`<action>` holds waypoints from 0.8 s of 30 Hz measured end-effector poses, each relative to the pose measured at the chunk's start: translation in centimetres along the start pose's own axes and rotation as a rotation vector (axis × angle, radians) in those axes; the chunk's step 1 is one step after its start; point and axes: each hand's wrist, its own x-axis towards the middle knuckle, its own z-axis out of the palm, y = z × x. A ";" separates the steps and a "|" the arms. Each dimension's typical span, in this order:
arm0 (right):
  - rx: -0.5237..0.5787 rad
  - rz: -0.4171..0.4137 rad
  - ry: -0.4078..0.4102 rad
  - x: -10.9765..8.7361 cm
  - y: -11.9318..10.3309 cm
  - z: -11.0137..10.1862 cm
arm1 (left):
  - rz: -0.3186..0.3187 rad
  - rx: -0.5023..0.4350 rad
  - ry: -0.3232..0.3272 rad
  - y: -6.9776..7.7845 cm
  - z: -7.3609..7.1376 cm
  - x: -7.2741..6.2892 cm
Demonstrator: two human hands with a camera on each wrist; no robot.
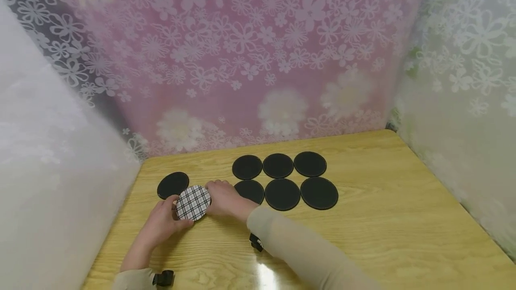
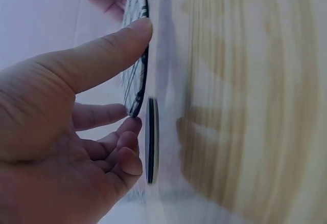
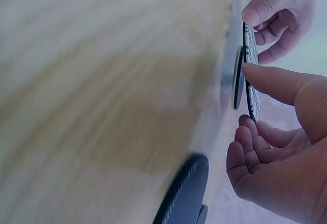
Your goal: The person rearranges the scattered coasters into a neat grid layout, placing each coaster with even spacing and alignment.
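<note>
Both hands hold a round coaster with a black, white and pale plaid face, in the left part of the table. My left hand pinches its left and near edge between thumb and fingers; my right hand grips its right edge. In the left wrist view the plaid coaster is seen nearly edge-on, with a dark rim, raised off the wood. The right wrist view shows the same coaster between both thumbs and fingertips. Just behind it lies a black round coaster, partly overlapped in the head view.
Several black round coasters lie flat in two rows right of the hands. My right hand and wrist partly cover the near-left one. The wooden table meets flower-patterned curtains at the back and sides.
</note>
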 end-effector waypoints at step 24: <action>0.076 0.081 -0.029 -0.9 5.5 -1.7 | 0.003 0.048 0.012 4.6 2.5 4.0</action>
